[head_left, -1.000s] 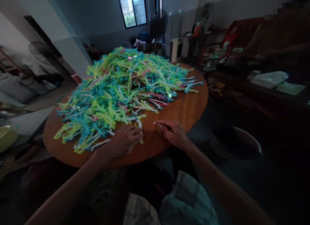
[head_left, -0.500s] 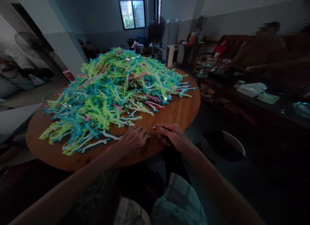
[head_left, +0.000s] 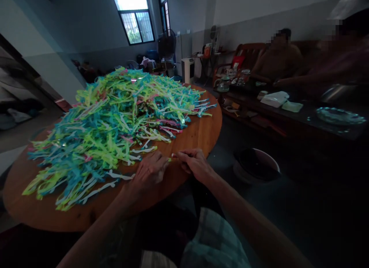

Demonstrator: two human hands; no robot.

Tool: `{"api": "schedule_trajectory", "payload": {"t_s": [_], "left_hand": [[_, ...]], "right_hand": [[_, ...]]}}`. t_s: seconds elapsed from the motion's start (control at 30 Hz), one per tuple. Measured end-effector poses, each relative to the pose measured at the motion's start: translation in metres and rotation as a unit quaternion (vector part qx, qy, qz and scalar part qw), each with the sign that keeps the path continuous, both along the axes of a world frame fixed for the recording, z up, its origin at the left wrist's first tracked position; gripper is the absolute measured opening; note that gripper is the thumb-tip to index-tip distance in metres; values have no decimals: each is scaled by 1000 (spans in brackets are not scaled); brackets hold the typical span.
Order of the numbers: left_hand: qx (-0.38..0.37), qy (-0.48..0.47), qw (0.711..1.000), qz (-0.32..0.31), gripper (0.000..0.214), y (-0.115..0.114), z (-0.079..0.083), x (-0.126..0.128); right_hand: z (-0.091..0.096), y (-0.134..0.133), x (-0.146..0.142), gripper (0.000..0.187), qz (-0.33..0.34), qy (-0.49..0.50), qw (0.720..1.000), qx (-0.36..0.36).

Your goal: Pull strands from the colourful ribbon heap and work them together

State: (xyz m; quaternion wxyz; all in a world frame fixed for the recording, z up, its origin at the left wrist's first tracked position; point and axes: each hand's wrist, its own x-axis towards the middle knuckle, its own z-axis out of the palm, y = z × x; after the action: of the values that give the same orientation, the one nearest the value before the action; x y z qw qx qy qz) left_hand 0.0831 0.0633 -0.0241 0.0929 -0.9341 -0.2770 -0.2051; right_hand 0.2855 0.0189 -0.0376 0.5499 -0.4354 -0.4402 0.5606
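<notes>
A large heap of thin plastic strips (head_left: 112, 118), blue, yellow-green, white and pink, covers much of the round wooden table (head_left: 201, 133). At the heap's near edge my left hand (head_left: 151, 168) is closed. A small yellow-green tip (head_left: 169, 160) sticks out from its fingertips; the rest of that piece is hidden. Just to the right, my right hand (head_left: 194, 162) pinches a small red-and-white piece (head_left: 174, 155), too small to name. The two held ends are close together over the table's front edge.
Right of the table a round bucket (head_left: 273, 164) stands on the floor. A low dark table (head_left: 305, 120) holds a tissue pack (head_left: 275, 99) and a glass dish (head_left: 340, 116). Two people sit beyond it. A fan (head_left: 166, 45) stands at the back.
The view has turned right, so the heap and table shift left. My hands have come nearer each other, and the red-and-white piece now points at the yellow-green tip.
</notes>
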Motion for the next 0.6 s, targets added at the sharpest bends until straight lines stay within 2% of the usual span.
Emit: {"api": "schedule_trajectory", "payload": {"t_s": [0.17,0.43,0.6], "left_hand": [[-47,-25,999,-1,25,-2,1,2],[-53,-39,998,-19,22,-1,4,7],[-77,-11,996,-34,23,-2,10,8]], "right_hand": [[-1,-4,2,32,25,0,999,32],[-2,-6,3,33,15,-6,999,39],[-1,-10,4,32,31,0,999,33]]}}
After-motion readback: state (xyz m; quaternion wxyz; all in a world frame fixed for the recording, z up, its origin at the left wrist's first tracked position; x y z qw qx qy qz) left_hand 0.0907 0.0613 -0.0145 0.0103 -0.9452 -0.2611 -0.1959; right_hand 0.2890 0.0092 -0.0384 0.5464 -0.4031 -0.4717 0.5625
